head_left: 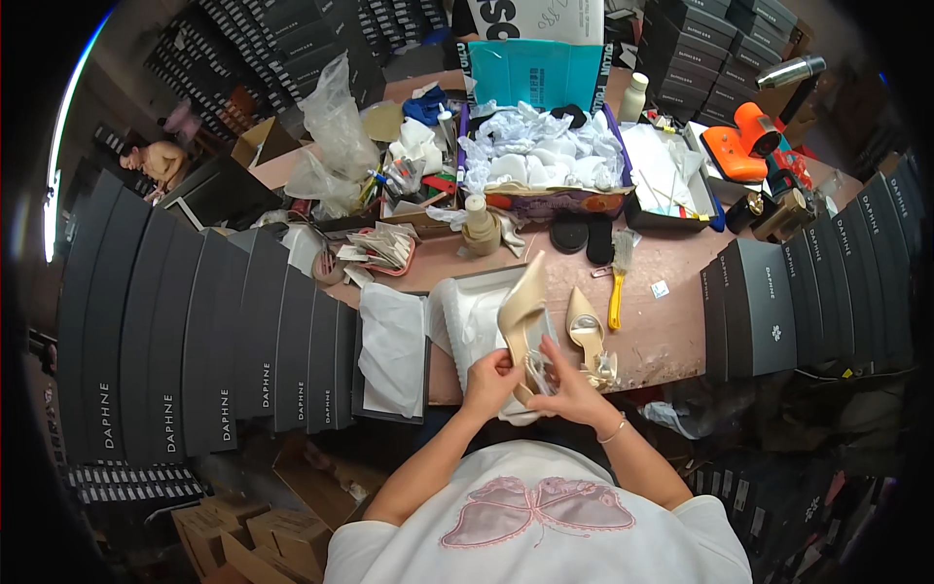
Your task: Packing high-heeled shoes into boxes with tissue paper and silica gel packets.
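Both my hands hold a cream high-heeled shoe [521,310] over an open shoe box [477,292] lined with white tissue. My left hand [489,378] grips the shoe's lower left side. My right hand [562,380] pinches its strap and a small beaded ornament at the lower right. The shoe's pointed toe aims up and away from me. The matching second cream shoe [588,331] lies on the pinkish table [662,331] just right of my hands. A black box lid [391,414] with white tissue paper in it lies to the left.
Rows of dark shoe boxes [195,341] stand at my left and more dark boxes [778,302] at my right. A yellow-handled brush [619,277], black pads, a box of white wrapped items [545,161], an orange tool [744,146] and clutter fill the far table.
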Action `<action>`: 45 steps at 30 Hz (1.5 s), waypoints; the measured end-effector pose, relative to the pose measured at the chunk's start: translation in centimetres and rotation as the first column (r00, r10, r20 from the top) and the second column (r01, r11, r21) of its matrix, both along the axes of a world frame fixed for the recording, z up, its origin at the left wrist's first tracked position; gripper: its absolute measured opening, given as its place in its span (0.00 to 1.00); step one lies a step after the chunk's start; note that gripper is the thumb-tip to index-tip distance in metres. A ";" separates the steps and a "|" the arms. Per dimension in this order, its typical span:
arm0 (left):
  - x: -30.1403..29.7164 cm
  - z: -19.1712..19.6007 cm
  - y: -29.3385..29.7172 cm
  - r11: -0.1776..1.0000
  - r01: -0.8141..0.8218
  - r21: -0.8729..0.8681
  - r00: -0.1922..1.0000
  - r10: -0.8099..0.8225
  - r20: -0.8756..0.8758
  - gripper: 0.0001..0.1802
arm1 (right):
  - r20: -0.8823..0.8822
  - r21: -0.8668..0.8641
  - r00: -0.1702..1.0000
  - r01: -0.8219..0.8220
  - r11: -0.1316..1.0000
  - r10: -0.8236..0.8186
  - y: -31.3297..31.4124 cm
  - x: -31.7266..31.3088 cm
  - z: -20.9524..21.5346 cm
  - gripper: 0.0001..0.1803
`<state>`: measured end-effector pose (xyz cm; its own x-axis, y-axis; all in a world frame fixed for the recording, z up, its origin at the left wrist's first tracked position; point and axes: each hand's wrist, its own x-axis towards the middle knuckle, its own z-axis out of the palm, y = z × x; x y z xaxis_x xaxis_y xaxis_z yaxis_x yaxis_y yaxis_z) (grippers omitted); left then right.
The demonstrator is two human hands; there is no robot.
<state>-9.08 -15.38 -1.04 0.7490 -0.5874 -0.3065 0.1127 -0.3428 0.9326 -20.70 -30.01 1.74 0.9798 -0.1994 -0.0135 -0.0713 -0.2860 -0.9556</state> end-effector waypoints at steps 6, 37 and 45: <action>0.3 11.2 3.0 1.000 0.017 -0.007 0.777 -0.009 0.629 0.16 | -0.093 0.781 0.986 -0.014 0.625 0.138 1.5 0.2 1.5 0.58; -5.9 5.0 2.4 0.795 -0.512 -0.325 0.802 0.308 -0.511 0.39 | -0.075 0.499 0.982 -0.115 0.859 0.175 4.1 -0.5 0.2 0.58; -6.5 4.3 2.6 0.781 -0.509 -0.363 0.799 0.270 -0.538 0.42 | -0.090 0.635 0.975 -0.101 0.766 0.203 4.5 -1.1 -0.6 0.59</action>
<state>-15.61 -12.74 3.28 0.7984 -0.4287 -0.4229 0.5645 0.2882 0.7735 -21.82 -25.49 1.10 0.9729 0.0543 -0.2247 -0.2293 0.3490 -0.9086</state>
